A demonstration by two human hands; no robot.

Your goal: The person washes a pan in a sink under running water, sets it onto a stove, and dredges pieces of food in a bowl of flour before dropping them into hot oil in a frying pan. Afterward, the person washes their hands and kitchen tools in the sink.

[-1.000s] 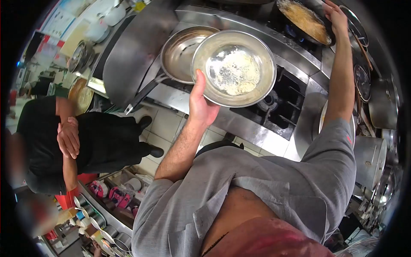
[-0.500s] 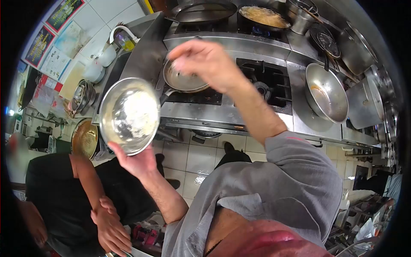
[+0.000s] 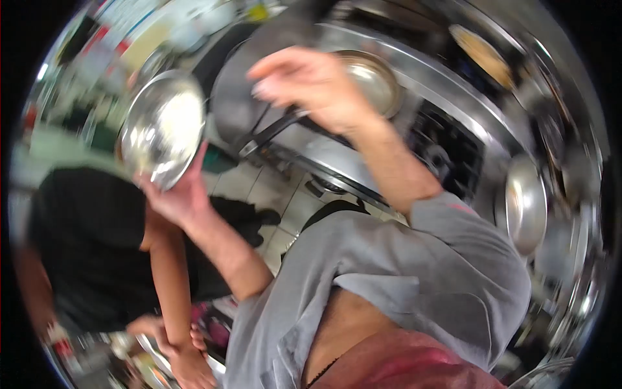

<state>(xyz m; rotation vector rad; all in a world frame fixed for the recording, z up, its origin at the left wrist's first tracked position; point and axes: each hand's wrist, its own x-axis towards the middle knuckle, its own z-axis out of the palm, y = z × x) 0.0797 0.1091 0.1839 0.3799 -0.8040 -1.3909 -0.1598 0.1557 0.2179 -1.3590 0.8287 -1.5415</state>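
A shiny metal bowl (image 3: 165, 126) is tilted toward me, gripped at its lower rim by my left hand (image 3: 178, 194). Inside it is a pale patch, partly washed out by glare, so I cannot make out its contents. My right hand (image 3: 304, 84) is raised in front of the stove, its fingers loosely bent and a little apart, with nothing visible in them. Just beyond it sits a frying pan (image 3: 372, 81) on the stove, its dark handle (image 3: 275, 131) pointing toward me. Motion blurs the view.
Right of the pan is a black burner grate (image 3: 447, 146). A wide metal pan (image 3: 525, 204) stands farther right. At the back, a pan with yellowish contents (image 3: 483, 55) sits on the stove. A person in black (image 3: 91, 246) is close on my left, forearms near the counter.
The view has swung left, so the stove appears shifted right and tilted. My left hand has carried the bowl up and left in view. My right hand stays raised.
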